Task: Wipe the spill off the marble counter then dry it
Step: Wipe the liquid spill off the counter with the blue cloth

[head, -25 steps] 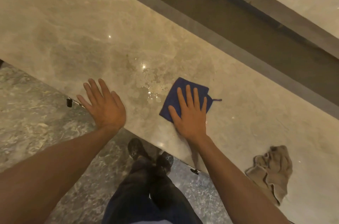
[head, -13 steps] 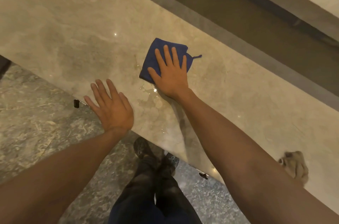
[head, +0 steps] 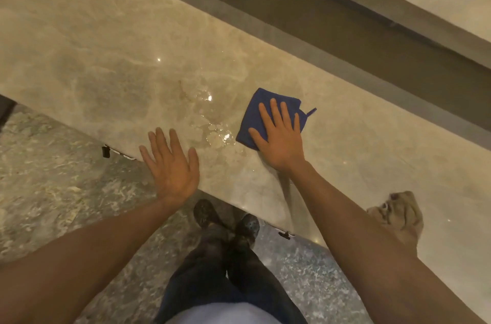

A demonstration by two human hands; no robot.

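Spill (head: 212,130): one; cloths: two, blue cloth (head: 255,116) under flat right hand (head: 281,137); left hand (head: 172,167) flat.

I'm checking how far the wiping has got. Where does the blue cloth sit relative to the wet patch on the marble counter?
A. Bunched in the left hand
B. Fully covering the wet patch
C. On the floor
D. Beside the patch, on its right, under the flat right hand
D: the blue cloth lies flat under the right hand, with the spill glistening uncovered to its left.

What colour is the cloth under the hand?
The cloth under the right hand is dark blue, seen in the head view.
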